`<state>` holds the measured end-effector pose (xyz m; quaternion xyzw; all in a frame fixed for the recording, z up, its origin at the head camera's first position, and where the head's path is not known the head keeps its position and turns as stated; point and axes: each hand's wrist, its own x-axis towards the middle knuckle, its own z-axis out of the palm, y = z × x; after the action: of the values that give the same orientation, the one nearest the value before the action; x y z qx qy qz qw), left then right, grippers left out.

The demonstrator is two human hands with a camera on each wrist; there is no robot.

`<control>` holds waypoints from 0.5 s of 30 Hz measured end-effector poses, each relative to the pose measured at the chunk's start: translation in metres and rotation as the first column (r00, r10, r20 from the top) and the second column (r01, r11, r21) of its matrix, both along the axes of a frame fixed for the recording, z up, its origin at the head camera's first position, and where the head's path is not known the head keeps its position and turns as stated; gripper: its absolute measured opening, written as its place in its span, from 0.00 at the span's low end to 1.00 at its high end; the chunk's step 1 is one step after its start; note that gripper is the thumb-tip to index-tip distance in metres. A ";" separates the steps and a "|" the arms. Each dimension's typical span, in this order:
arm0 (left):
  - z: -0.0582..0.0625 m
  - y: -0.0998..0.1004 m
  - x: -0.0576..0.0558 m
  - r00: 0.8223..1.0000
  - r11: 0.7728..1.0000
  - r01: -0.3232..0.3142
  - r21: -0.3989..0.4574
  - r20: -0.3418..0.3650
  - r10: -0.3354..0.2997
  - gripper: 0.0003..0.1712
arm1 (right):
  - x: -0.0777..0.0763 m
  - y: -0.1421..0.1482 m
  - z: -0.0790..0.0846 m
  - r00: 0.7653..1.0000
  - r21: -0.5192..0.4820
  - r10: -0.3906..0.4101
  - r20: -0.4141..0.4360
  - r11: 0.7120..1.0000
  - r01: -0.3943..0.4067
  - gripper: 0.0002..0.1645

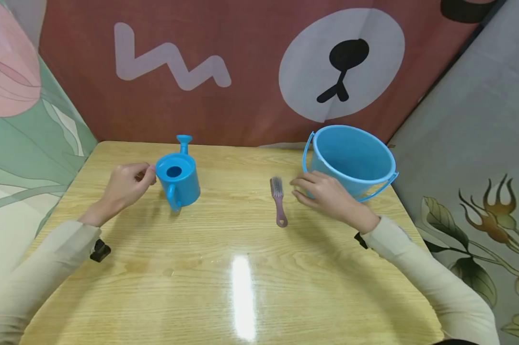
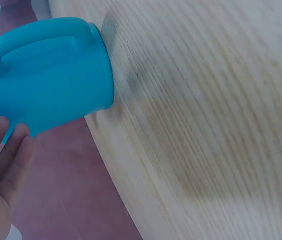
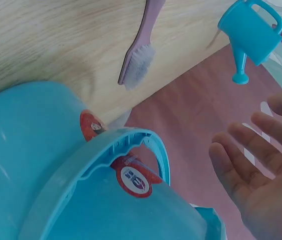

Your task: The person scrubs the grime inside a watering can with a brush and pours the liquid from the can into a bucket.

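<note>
A blue watering can [image 1: 186,184] stands upright on the left of the table, its sprinkler spout pointing to the far side. My left hand [image 1: 130,184] is at the left side of its rim; in the left wrist view the fingertips overlap the can [image 2: 51,75], fingers fairly straight. Whether they press on it I cannot tell. My right hand [image 1: 324,194] hovers in front of a light blue bucket [image 1: 356,143], fingers loosely extended and holding nothing. Just left of those fingertips lies a purple brush [image 1: 279,203], bristles toward the far side.
The wooden table [image 1: 177,282] has a glare streak near its front. A brown cloth backdrop [image 1: 250,96] with a cartoon face hangs behind it. Printed fabric [image 1: 453,129] borders the right side. The bucket's handle [image 3: 86,160] hangs down over its side.
</note>
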<state>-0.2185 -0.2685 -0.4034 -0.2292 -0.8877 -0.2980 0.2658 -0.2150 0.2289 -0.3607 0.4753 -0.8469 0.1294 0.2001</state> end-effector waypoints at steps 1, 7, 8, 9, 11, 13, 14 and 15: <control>0.000 0.000 0.000 1.000 1.000 0.003 -0.002 0.006 -0.003 0.17 | 0.000 0.000 -0.001 1.000 0.006 -0.005 -0.005 1.000 0.005 0.16; -0.003 -0.001 0.001 0.999 1.000 0.022 -0.008 0.032 -0.022 0.17 | 0.000 -0.004 -0.004 0.999 0.018 -0.043 -0.027 0.999 0.043 0.15; -0.004 -0.001 0.001 0.999 1.000 0.026 -0.007 0.036 -0.026 0.17 | 0.000 -0.004 -0.004 0.998 0.019 -0.053 -0.029 0.998 0.054 0.15; -0.004 -0.001 0.001 0.999 1.000 0.030 -0.006 0.041 -0.030 0.17 | 0.000 -0.005 -0.005 0.998 0.019 -0.063 -0.029 0.998 0.064 0.14; -0.004 -0.001 0.002 0.998 0.999 0.036 -0.006 0.054 -0.035 0.16 | 0.000 -0.006 -0.006 0.996 0.021 -0.081 -0.034 0.996 0.082 0.13; -0.005 -0.001 0.002 0.997 0.999 0.040 -0.011 0.068 -0.039 0.16 | 0.000 -0.006 -0.007 0.995 0.026 -0.094 -0.033 0.995 0.095 0.13; -0.005 -0.002 0.002 0.996 0.999 0.042 -0.012 0.077 -0.041 0.16 | 0.000 -0.007 -0.007 0.995 0.027 -0.098 -0.034 0.995 0.099 0.13; -0.005 -0.001 0.002 0.996 0.999 0.042 -0.014 0.084 -0.040 0.15 | 0.000 -0.007 -0.008 0.994 0.029 -0.102 -0.036 0.994 0.103 0.12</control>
<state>-0.2166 -0.2700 -0.4088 -0.2368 -0.8955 -0.3056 0.2203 -0.2146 0.2217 -0.3685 0.4366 -0.8685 0.0977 0.2134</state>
